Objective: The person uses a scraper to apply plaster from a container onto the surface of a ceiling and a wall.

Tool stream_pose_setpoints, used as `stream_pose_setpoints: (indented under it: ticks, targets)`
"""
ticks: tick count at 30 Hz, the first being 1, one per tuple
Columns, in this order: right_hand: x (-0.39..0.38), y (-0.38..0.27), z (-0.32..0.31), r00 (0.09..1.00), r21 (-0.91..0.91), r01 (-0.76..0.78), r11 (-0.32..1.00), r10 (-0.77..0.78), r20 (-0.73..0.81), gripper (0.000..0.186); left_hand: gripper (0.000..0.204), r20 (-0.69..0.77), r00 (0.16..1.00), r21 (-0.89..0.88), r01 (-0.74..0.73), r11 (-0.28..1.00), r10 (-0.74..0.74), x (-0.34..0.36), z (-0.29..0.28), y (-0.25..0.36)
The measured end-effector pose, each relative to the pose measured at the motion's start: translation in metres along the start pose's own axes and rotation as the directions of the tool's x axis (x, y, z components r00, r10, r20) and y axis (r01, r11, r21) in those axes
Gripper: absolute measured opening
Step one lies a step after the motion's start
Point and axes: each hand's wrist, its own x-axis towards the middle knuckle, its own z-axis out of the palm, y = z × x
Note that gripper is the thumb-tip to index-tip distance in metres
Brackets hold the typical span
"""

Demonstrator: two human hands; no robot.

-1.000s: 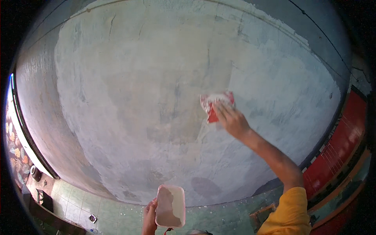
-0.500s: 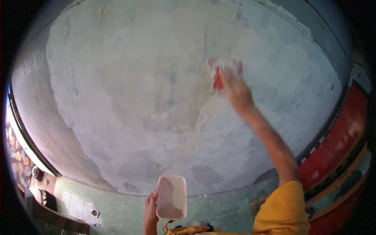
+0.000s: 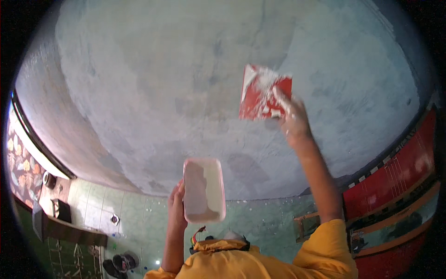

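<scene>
In my right hand [image 3: 296,118] is a flat red putty spreader [image 3: 254,96], roughly square and smeared with white paste. My fingers close on its right edge, and paste also marks them. The spreader is raised in front of the patchy grey-white wall [image 3: 153,93]; I cannot tell whether it touches it. My left hand [image 3: 176,204] grips the left side of a rectangular plastic tub [image 3: 222,190] with a pinkish rim. The tub is tilted so its pale inside shows, part of it in shadow; how much paste it holds is unclear.
Green floor tiles [image 3: 153,218] with white specks run along the wall's foot. Wooden-framed furniture [image 3: 395,228] and a red panel [image 3: 390,172] stand at the right. To the left are a dark wooden piece [image 3: 74,232], a small black stand [image 3: 61,210] and dark objects [image 3: 123,262] on the floor.
The view has tipped lower, showing more floor and my shirt. The tub sits higher in the picture. My right hand has turned the spreader so its broad red face shows.
</scene>
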Motion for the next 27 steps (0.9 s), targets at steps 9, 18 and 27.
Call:
stream_pose_setpoints:
  ticks: [9,18,27]
  targets:
    - [-0.143,0.098,0.040,0.908,0.573,-0.331,0.750,0.418,-0.022,0.034,0.052,-0.025,0.993,-0.123,-0.120,0.985,0.117,-0.001,0.031,0.018]
    - [-0.201,0.147,0.038,0.990,0.201,-0.010,0.980,0.038,-0.138,0.030,0.049,-0.127,0.989,-0.108,-0.096,0.990,0.082,-0.012,0.039,0.020]
    - [-0.193,0.176,0.050,0.966,-0.251,0.239,0.938,-0.205,0.155,0.051,0.051,-0.099,0.994,-0.111,-0.047,0.993,0.036,-0.024,0.056,0.021]
